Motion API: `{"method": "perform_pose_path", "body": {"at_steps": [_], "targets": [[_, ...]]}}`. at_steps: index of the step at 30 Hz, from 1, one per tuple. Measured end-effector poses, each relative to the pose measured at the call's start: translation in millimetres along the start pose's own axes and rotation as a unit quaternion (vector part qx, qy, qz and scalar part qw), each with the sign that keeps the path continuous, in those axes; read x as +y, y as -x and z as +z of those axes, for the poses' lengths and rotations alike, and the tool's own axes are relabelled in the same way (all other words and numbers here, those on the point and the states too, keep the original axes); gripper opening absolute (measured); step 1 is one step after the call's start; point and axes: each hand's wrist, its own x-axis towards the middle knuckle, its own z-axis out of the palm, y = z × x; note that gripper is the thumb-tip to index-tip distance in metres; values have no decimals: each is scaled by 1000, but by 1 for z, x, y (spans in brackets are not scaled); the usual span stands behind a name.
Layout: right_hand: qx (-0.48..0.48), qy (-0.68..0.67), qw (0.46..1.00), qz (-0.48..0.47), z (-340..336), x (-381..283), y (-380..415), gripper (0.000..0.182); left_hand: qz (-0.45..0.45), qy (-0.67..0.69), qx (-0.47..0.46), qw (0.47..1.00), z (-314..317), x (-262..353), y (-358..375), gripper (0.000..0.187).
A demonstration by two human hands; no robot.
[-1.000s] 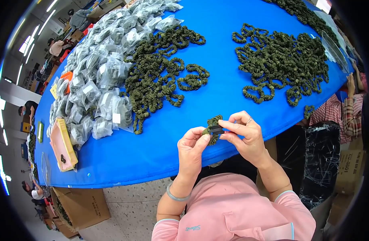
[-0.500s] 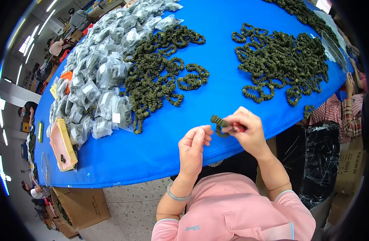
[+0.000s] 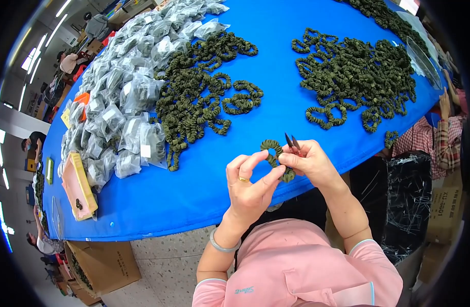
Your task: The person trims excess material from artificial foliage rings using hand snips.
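Between my two hands is a ribbed, dark green scrunchie [image 3: 270, 146], stretched as a loop above the table's near edge. My left hand [image 3: 249, 192] has its fingers on the loop's left side, thumb pointing toward it. In my right hand [image 3: 314, 162] is a pair of red-handled thread snips [image 3: 294, 146], dark blades pointing up and away. That hand's thumb also presses the scrunchie's right side. Beyond my hands lie a left pile of green scrunchies [image 3: 191, 102] and a larger right pile [image 3: 357, 71].
Many clear bags of scrunchies [image 3: 127, 92] cover the left of the blue table [image 3: 194, 189]. A yellow-rimmed tray [image 3: 84, 184] stands near the left edge. A carton [image 3: 109, 266] sits below. Another person's checked sleeve [image 3: 447, 146] is at the right.
My left hand has come up to the scrunchie and now grips it too. The loop has opened out, and the snips' blades have swung up into view.
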Motion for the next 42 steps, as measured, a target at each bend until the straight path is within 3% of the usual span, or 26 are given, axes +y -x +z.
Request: {"method": "perform_pose_path", "body": {"at_steps": [1, 5, 6, 10, 26, 27, 30, 31, 33, 35, 42], "targets": [[0, 1, 1000, -1, 1, -1, 0, 9, 1, 0, 1, 1000, 0, -1, 0, 35], [83, 66, 978, -179, 11, -1, 0, 21, -66, 75, 31, 995, 1, -11, 11, 35], [82, 66, 978, -179, 12, -1, 2, 21, -67, 73, 32, 995, 1, -12, 12, 35], [81, 258, 926, -261, 7, -1, 20, 31, -92, -13, 58, 994, 2, -14, 18, 35], [115, 351, 873, -317, 10, 14, 20, 34, -58, -49, 80, 994, 2, -10, 16, 37], [118, 322, 888, -308, 10, 13, 20, 34, -125, 8, 65, 990, 0, -7, 16, 36], [122, 231, 924, -279, 8, 9, 19, 35, -316, 178, 21, 932, -5, -1, 15, 34], [122, 231, 924, -279, 8, 10, 19, 35, -316, 178, 21, 932, -6, -2, 15, 34], [126, 261, 911, -294, 8, 12, 18, 35, -402, 336, 27, 851, -8, -3, 15, 31], [130, 291, 897, -308, 8, 14, 17, 35, -472, 481, 31, 738, -9, -4, 15, 29], [110, 302, 900, -293, 10, 10, 17, 35, -474, 506, 16, 720, -9, -1, 16, 25]]}}
